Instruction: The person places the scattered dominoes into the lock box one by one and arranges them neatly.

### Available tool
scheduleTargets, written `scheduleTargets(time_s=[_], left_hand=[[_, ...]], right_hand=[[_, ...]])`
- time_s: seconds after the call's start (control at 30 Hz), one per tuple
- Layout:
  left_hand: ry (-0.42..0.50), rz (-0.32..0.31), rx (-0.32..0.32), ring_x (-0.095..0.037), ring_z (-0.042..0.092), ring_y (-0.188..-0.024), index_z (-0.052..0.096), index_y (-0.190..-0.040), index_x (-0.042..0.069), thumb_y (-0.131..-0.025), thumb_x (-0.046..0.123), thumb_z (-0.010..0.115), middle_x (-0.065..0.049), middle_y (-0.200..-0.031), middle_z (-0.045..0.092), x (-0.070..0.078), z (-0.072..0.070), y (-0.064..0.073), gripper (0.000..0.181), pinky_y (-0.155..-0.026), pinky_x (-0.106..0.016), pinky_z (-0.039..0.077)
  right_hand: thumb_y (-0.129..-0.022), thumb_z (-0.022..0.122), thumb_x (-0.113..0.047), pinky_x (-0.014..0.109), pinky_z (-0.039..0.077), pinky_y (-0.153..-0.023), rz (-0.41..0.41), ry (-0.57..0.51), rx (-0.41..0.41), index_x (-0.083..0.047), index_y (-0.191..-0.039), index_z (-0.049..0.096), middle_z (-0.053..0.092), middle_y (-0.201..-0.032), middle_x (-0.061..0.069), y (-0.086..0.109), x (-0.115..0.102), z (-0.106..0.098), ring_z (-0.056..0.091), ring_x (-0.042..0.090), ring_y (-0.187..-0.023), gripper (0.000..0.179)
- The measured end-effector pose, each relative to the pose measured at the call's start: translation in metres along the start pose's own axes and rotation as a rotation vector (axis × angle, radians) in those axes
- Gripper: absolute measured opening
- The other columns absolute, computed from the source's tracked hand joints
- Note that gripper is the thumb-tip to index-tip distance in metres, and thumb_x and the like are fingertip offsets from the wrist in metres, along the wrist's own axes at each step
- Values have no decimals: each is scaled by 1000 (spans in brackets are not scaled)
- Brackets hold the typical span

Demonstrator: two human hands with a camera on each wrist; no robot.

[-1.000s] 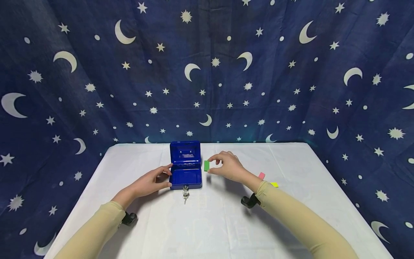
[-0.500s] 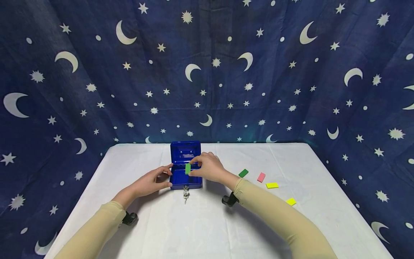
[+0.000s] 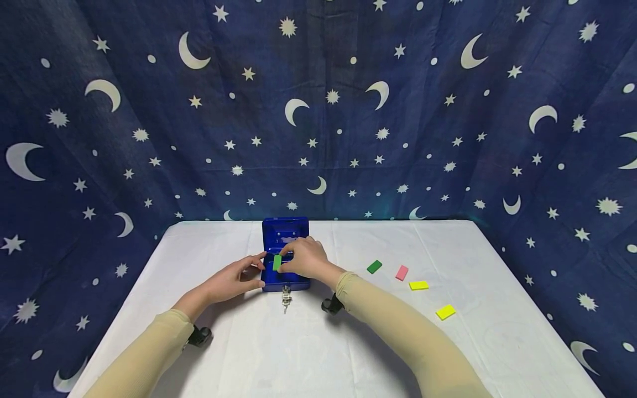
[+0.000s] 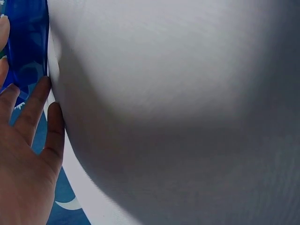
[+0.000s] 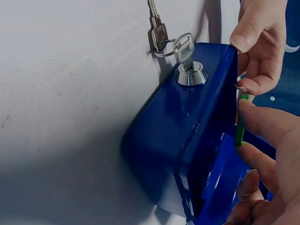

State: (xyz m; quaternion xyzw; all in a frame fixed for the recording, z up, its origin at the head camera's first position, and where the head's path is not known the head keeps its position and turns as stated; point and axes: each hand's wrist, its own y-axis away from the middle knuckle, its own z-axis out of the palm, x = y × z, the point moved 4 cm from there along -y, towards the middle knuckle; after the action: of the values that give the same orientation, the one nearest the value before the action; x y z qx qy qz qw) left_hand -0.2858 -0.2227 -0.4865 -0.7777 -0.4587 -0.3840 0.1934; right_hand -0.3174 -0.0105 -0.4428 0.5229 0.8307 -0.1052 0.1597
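1. I count one light green block (image 3: 277, 262), pinched end to end between the thumb and a finger of the right hand (image 3: 309, 258); the gap between those fingertips is just the block's length.
2. From my overhead feed its long axis runs nearly 12 to 6 o'clock. It sits over the 9 o'clock half of one blue box (image 3: 298, 286); I can't tell whether it touches the floor inside.
3. The box has one lid (image 3: 272, 235), raised at 12 o'clock, and one lock (image 5: 191, 77) at 6.
4. Two keys (image 5: 158, 35) share one ring (image 5: 164, 54); one key stands in the lock.
5. The left hand (image 3: 230, 281) is at the box's 9 o'clock side, thumb and forefinger spread wide, touching the wall.
6. Four loose blocks lie on the white cloth (image 3: 278, 354), from the box's 3 o'clock round toward half past three: one dark green block (image 3: 374, 267), one pink block (image 3: 402, 273), two yellow blocks (image 3: 418, 285).
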Motion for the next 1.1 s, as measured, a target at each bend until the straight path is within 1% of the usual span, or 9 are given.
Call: scheduleTargets(time_s=[0.1,0.17,0.43,0.57,0.7,0.9,1.0,1.1], left_hand=[[2,-1,0,-28,49,-137,56,-123,16,-98,30,71,-1,-166,28,1,0,0,33,-109,-54,41],[3,-4,0,-27,48,-138,56,-123,16,-98,30,71,-1,-166,28,1,0,0,33,-109,-53,41],[22,-9,-4,-26,50,-136,56,-124,15,-98,29,71,0,-166,26,2,-1,1,34,-109,-51,42],[23,-2,0,-25,50,-136,56,-123,16,-97,30,71,0,-166,27,0,0,1,34,-108,-52,42],[11,1,8,-26,51,-135,56,-122,17,-97,32,71,-1,-166,28,-1,1,1,33,-107,-54,42],[15,-17,7,-25,49,-137,56,-122,18,-97,34,71,3,-166,27,-1,2,2,34,-108,-53,42],[16,-15,5,-24,49,-137,56,-122,18,-97,35,71,4,-166,27,0,1,2,34,-108,-52,42],[12,-10,5,-24,49,-137,56,-123,18,-97,35,71,4,-166,27,0,1,2,35,-108,-52,42]], right_hand=[[-81,82,-51,44,42,-100,5,24,-4,-30,-117,76,62,-139,-3,-2,-2,5,54,22,-119,42],[-81,82,-51,44,42,-99,6,35,-3,-30,-117,76,64,-137,-3,-3,-4,7,54,22,-118,41],[-81,83,-49,42,43,-94,-10,52,-3,-30,-115,78,71,-120,-7,-7,-10,16,56,23,-108,40],[-80,83,-50,42,42,-96,-18,73,-13,-30,-114,78,73,-115,-10,-9,-11,23,56,24,-112,39],[-81,83,-49,43,40,-99,-21,78,-31,-30,-115,78,73,-116,-11,-10,-12,27,56,24,-117,39],[-81,84,-50,46,38,-105,-18,105,-46,-30,-114,78,73,-115,-13,-10,-13,31,56,24,-121,39],[-80,84,-51,47,38,-106,-25,124,-42,-30,-114,77,73,-114,-14,-11,-14,31,57,24,-120,40],[-80,83,-52,45,41,-102,-24,131,-39,-30,-114,77,73,-113,-13,-12,-15,32,57,22,-114,41]])
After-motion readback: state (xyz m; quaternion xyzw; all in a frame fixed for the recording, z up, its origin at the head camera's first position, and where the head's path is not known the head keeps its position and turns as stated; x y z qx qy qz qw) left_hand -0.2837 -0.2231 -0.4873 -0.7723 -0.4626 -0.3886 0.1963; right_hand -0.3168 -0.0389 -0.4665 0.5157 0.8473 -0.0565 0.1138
